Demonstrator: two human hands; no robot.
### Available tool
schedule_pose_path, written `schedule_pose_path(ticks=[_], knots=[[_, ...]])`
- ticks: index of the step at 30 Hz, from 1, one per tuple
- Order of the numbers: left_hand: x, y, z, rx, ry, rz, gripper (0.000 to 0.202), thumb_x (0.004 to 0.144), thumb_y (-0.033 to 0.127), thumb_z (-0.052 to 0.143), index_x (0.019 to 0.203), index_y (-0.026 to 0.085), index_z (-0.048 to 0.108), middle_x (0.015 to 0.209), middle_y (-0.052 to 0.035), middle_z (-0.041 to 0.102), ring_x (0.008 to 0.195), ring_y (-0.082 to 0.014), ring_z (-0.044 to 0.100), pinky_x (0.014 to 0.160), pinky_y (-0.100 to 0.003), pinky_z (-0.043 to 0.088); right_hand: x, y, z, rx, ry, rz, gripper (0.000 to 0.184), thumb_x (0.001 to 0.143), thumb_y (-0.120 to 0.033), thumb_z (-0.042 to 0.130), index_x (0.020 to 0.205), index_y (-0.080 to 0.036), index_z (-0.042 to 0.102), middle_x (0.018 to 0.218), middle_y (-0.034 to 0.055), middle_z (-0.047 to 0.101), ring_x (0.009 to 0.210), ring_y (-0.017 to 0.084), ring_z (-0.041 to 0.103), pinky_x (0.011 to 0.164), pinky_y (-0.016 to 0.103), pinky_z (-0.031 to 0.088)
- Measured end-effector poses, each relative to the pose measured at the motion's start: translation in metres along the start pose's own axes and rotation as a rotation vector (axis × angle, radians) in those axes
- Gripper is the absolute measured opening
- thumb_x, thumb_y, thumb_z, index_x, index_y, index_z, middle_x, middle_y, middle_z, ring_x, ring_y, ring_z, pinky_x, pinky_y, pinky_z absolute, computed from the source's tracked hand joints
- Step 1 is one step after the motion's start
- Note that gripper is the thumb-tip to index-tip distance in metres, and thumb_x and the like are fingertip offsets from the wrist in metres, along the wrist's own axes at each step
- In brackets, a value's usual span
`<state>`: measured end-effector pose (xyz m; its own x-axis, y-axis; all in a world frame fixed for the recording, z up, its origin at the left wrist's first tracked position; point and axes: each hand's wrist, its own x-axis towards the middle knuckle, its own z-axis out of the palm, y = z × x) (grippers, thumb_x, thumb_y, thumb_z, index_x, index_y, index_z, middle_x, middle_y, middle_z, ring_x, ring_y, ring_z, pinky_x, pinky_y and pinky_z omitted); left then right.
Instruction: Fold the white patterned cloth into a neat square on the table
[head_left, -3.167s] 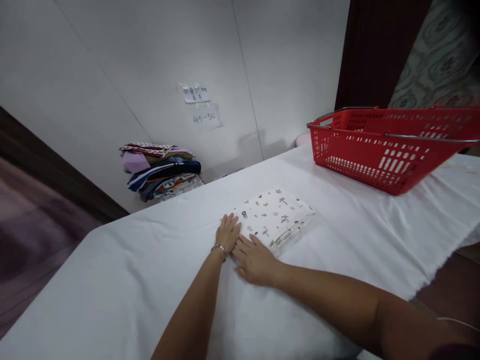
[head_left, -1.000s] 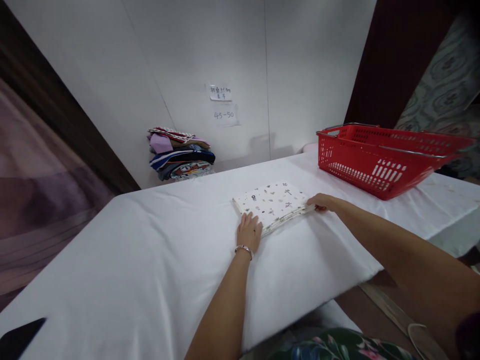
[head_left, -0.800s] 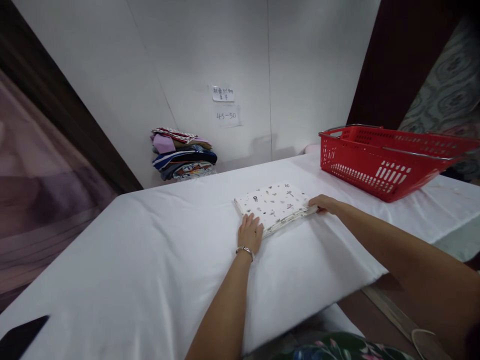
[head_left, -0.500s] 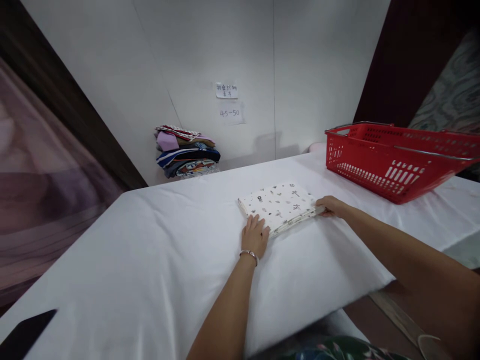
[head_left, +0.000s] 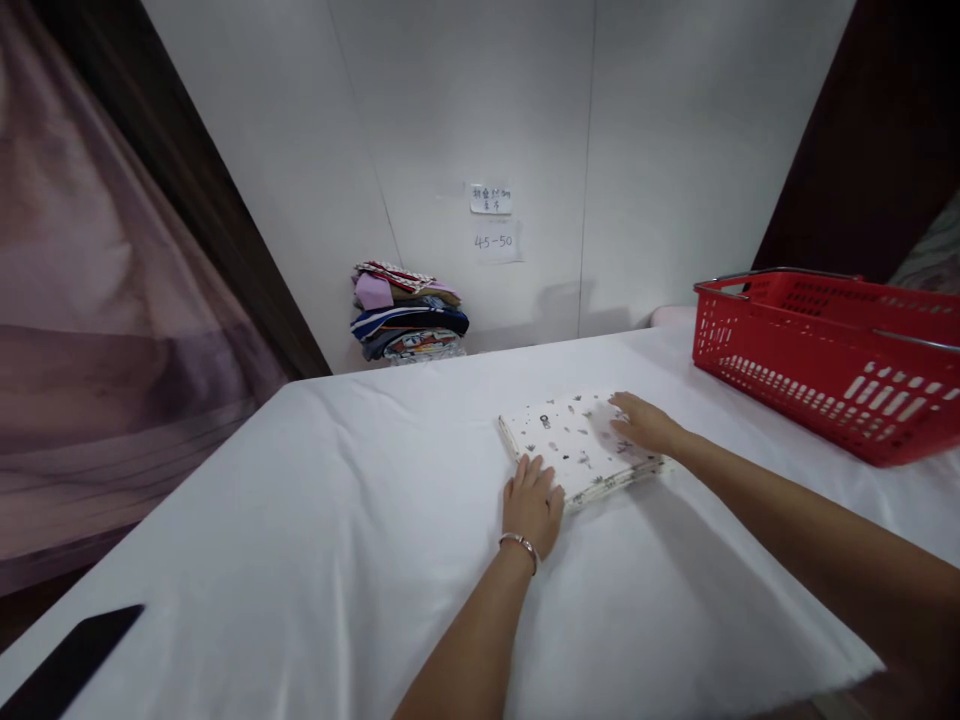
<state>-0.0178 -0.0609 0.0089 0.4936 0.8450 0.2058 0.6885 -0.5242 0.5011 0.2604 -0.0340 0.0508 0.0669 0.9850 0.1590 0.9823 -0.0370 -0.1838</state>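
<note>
Since half a second ago, your right hand (head_left: 641, 425) has moved from the printed folded cloth's (head_left: 564, 442) 3 o'clock edge onto its top. The white-covered table (head_left: 315, 520) fills the view. The red basket (head_left: 825, 350) sits at 2 o'clock of the cloth, well apart. The stack of clothes (head_left: 409, 318) sits at 11 o'clock, against the wall. The cloth lies flat mid-table. Your right hand rests spread, palm down, on it. Your left hand (head_left: 532, 505), flat, touches its 7 o'clock edge. The hands are apart.

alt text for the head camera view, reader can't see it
A left hand and a right hand lie flat on a folded white cloth with small dark prints, on a white-covered table. A red plastic basket stands at the right, a stack of folded colourful clothes by the wall.
</note>
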Motion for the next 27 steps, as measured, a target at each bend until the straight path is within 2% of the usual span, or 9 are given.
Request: schedule_pose_path(ticks=[3,5,8,10,13,16,19,23,27], knots=[[-0.001,0.001,-0.002,-0.002,-0.001,-0.001,0.039,0.087,0.036,0.033,0.12,0.025,0.052,0.14,-0.0003,0.036,0.134,-0.0239,0.018,0.105,-0.046,0.026,0.022,-0.009,0.008,-0.051,-0.029,-0.067,0.053,0.083,-0.036,0.043,0.13,-0.009,0.041,0.142,0.0156,0.03,0.132,0.026,0.021,0.105,0.038,0.023],[-0.002,0.003,-0.003,-0.003,-0.008,-0.015,0.039,0.086,0.035,0.033,0.119,0.025,0.052,0.139,-0.0001,0.037,0.134,-0.0237,0.018,0.105,-0.047,0.025,0.03,-0.006,0.017,-0.09,-0.034,-0.069,0.053,0.084,-0.037,0.041,0.131,-0.012,0.039,0.143,0.0149,0.028,0.133,0.028,0.018,0.104,0.043,0.022],[-0.002,0.007,-0.005,-0.004,-0.025,-0.055,0.039,0.086,0.035,0.033,0.119,0.027,0.052,0.139,0.0005,0.037,0.133,-0.023,0.019,0.106,-0.048,0.022,0.032,0.008,0.033,-0.12,-0.087,-0.007,0.052,0.087,-0.041,0.033,0.133,-0.017,0.036,0.144,0.0119,0.027,0.133,0.027,0.018,0.103,0.05,0.021],[-0.003,0.009,-0.007,-0.009,-0.038,-0.083,0.039,0.086,0.034,0.033,0.119,0.028,0.051,0.139,0.0015,0.037,0.133,-0.0219,0.02,0.107,-0.048,0.02,0.031,0.017,0.041,-0.141,-0.116,0.008,0.053,0.088,-0.045,0.028,0.133,-0.019,0.035,0.145,0.0105,0.026,0.133,0.026,0.018,0.102,0.051,0.022],[-0.004,0.012,-0.008,-0.012,-0.034,-0.097,0.038,0.085,0.032,0.033,0.119,0.029,0.051,0.139,0.0031,0.037,0.133,-0.02,0.019,0.107,-0.047,0.02,0.031,0.02,0.043,-0.187,-0.107,-0.014,0.053,0.087,-0.048,0.026,0.13,-0.02,0.038,0.143,0.0105,0.029,0.132,0.027,0.021,0.101,0.052,0.023],[-0.004,0.014,-0.007,-0.006,-0.023,-0.102,0.038,0.085,0.031,0.034,0.118,0.029,0.051,0.138,0.0031,0.038,0.133,-0.0197,0.02,0.107,-0.046,0.02,0.039,0.004,0.037,-0.209,-0.046,-0.053,0.055,0.086,-0.05,0.025,0.128,-0.019,0.041,0.142,0.0122,0.031,0.131,0.028,0.021,0.101,0.054,0.02],[-0.004,0.013,-0.006,-0.002,-0.015,-0.098,0.037,0.085,0.03,0.035,0.118,0.028,0.051,0.138,0.0029,0.039,0.133,-0.0202,0.021,0.107,-0.047,0.021,0.051,-0.028,0.036,-0.165,-0.003,-0.154,0.06,0.087,-0.053,0.019,0.132,-0.017,0.037,0.144,0.0118,0.027,0.133,0.027,0.017,0.104,0.051,0.015],[-0.004,0.013,-0.005,0.018,-0.001,-0.078,0.037,0.085,0.03,0.035,0.119,0.028,0.051,0.138,0.0023,0.038,0.133,-0.0204,0.02,0.106,-0.047,0.022,0.064,-0.065,0.054,-0.099,-0.062,-0.267,0.067,0.086,-0.058,0.017,0.136,-0.016,0.033,0.145,0.0112,0.024,0.134,0.026,0.015,0.105,0.05,0.013],[-0.005,0.014,-0.005,0.03,-0.004,-0.076,0.038,0.085,0.029,0.035,0.12,0.027,0.05,0.139,0.0015,0.037,0.133,-0.021,0.02,0.106,-0.049,0.021,0.068,-0.073,0.071,-0.073,-0.115,-0.28,0.069,0.086,-0.058,0.019,0.138,-0.014,0.029,0.145,0.0116,0.022,0.134,0.025,0.014,0.105,0.051,0.012]])
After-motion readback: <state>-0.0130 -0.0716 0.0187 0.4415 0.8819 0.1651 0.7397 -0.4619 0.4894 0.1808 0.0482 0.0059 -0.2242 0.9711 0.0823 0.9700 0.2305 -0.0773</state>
